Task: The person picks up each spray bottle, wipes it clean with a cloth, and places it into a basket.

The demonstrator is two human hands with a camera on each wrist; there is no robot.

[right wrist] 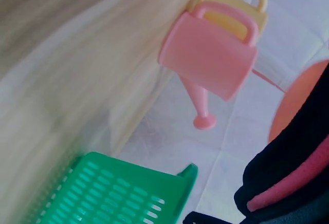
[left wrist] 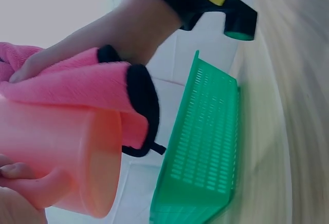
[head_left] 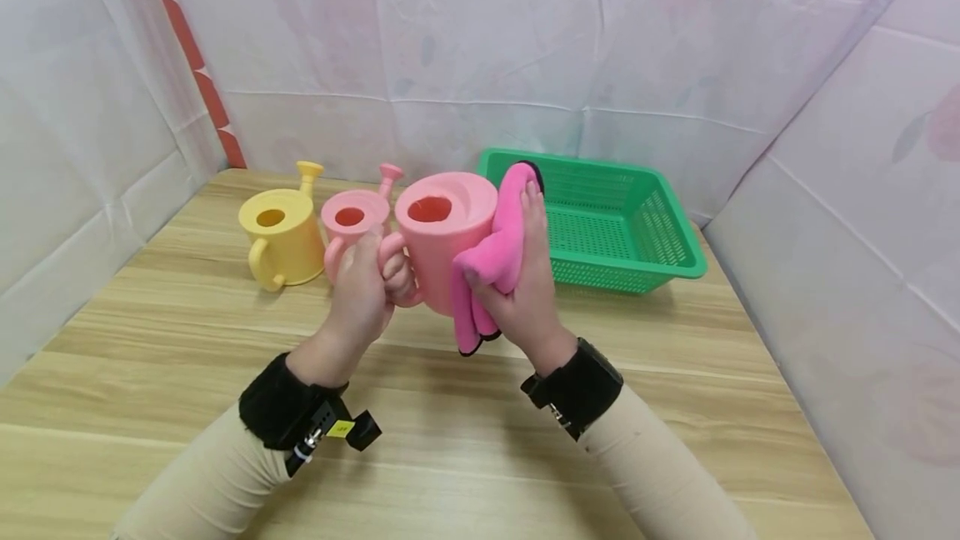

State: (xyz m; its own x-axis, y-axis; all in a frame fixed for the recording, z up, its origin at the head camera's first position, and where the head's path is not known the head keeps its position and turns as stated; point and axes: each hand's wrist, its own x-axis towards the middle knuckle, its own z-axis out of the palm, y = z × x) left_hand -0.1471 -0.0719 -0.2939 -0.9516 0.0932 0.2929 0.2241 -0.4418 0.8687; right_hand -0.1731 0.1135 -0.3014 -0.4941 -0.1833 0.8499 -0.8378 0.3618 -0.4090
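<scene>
My left hand [head_left: 362,286] grips the handle of a pink watering can [head_left: 438,261], raised above the table with its fill hole facing up. A bright pink towel [head_left: 504,244] with black edging drapes over the can's right side. My right hand [head_left: 529,294] holds this towel against the can, its fingers stretched up along the outside and its thumb over a fold. In the left wrist view, the towel [left wrist: 77,82] lies along the can's wall [left wrist: 46,136], near its base. The held can's spout is hidden.
On the wooden table [head_left: 187,357] to the left stand a yellow watering can [head_left: 292,240] and a smaller-looking pink watering can [head_left: 360,205], side by side. A green perforated basket [head_left: 622,277] sits at the back right. Patterned sheeting [head_left: 480,40] encloses the table's back and sides.
</scene>
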